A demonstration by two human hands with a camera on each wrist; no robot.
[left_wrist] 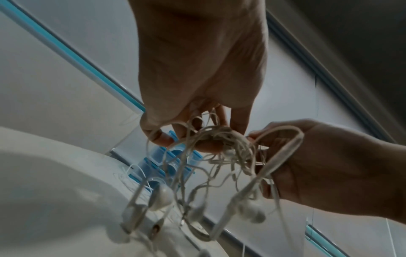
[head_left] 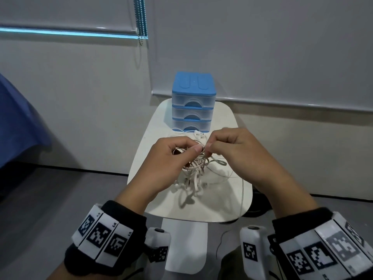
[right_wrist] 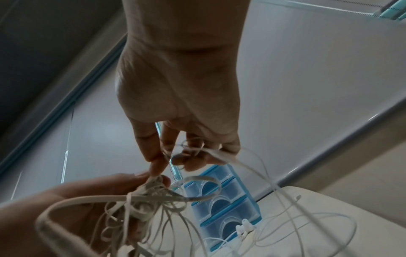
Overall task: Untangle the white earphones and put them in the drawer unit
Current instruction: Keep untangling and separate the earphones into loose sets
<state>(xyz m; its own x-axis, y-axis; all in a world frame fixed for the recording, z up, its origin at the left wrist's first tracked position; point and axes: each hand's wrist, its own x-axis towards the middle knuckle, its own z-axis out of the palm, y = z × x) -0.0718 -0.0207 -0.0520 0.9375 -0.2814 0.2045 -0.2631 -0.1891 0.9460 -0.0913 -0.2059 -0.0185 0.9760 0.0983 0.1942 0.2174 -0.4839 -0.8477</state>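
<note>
Left hand: thumb and fingers pinch tangled white flat-cord earphones, knuckles up | Right hand: fingertips pinch same knot, hands meeting | Tangle held above white rounded table, earbuds dangling | Three-drawer translucent plastic drawer unit, blue top, behind; second thin white earphone set lies at its base.

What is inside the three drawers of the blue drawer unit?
All three drawers of the drawer unit are closed. Their translucent fronts show nothing clearly inside, so the contents cannot be told. One earbud pair lies outside, before it.
</note>
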